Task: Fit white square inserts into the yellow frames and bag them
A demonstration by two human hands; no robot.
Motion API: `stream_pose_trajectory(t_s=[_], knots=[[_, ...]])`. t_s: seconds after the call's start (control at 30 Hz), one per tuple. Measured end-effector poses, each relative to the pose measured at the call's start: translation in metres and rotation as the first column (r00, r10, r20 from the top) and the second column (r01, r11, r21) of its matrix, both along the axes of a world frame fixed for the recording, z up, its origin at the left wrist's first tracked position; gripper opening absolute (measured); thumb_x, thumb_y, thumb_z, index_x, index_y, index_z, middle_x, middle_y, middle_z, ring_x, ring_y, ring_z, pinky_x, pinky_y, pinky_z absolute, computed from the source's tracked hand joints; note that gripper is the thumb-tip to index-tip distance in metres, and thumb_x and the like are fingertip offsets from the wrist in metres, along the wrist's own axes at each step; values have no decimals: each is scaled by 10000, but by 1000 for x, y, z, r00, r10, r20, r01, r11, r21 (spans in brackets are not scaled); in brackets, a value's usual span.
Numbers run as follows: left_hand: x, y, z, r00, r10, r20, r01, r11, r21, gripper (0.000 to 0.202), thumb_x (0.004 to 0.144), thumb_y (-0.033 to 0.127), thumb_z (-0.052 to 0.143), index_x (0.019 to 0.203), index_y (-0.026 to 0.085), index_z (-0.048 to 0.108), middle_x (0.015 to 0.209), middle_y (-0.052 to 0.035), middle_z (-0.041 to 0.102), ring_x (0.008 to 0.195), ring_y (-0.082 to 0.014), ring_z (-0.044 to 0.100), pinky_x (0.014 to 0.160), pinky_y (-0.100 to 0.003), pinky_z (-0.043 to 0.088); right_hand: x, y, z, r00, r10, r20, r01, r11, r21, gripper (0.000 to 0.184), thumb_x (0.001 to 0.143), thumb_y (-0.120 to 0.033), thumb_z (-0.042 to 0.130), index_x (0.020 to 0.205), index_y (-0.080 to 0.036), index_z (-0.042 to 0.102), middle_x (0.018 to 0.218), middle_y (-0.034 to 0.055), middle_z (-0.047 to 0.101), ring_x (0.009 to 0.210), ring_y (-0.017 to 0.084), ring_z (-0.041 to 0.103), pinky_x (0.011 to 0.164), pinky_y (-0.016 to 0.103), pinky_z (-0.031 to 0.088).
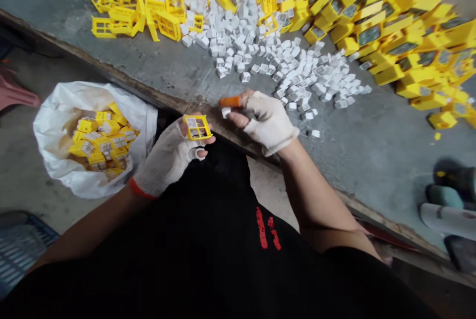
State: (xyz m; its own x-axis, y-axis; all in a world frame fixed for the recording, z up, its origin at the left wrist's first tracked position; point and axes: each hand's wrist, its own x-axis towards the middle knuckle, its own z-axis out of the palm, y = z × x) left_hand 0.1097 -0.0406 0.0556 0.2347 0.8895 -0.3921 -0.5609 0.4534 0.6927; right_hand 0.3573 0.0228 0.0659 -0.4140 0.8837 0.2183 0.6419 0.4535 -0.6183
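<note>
One yellow frame: left hand, fingers gripping it
White cube: right hand, fingers pinching it

Counter: a broad grey top is seen running diagonally from upper left to lower right; its surface is scuffed and marked.
Counter edge: a worn, brownish strip is exposed along the near side.
Floor: grey and stained where uncovered.
Left side: a pinkish-red plastic piece is cut off by the border; a blue slatted crate is seen below.
Light: dim, diffuse; a faint sheen is cast on the top.
</note>
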Motion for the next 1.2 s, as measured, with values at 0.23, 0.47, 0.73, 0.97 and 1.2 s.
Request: stream_pose_trajectory(t_s=[0.23,0.47,0.73,0.97,1.2], knots=[[1,-1,2,998,-68,-1,68,997,38,435,852,452,1010,1195,240,848,1165,-66,838,954,-237,828,659,-251,634,-19,-30,10,994,-2,105,-11,993,119,530,1117,-728,562,1118,-257,805,1045,92,814,1016,311,730,1045,530,524],[0,0,7,990,-142,-21,143,989,45,502,815,558,1019,1134,201,866,1041,-71,839,849,-205,793,623,-230,628,-28,-29,0,980,101,174,-127,981,147,426,1161,-592,538,1271,-343,865,1260,86,858,1158,360,707,1073,594,489],[0,10,0,991,-124,48,124,992,4,449,795,539,1034,1089,241,872,1026,-26,866,809,-191,806,605,-225,619,-18,-23,-16,967,238,96,-246,965,92,448,1102,-264,616,1516,-301,782,1597,135,743,1295,295,750,1058,470,585],[2,15,2,993,-71,91,76,995,-63,434,784,518,1026,1020,203,842,958,-49,837,764,-201,781,588,-256,619,8,10,1,987,135,90,-146,980,135,468,1102,-214,549,1485,-356,779,1513,96,779,1288,300,760,1086,496,616],[-8,14,1,999,-27,19,28,996,-88,371,817,497,990,1009,213,848,972,-71,831,783,-211,773,607,-272,618,41,98,-14,882,-310,356,285,951,120,225,971,-242,686,1148,-244,825,1146,118,839,1114,359,756,1082,624,569]])
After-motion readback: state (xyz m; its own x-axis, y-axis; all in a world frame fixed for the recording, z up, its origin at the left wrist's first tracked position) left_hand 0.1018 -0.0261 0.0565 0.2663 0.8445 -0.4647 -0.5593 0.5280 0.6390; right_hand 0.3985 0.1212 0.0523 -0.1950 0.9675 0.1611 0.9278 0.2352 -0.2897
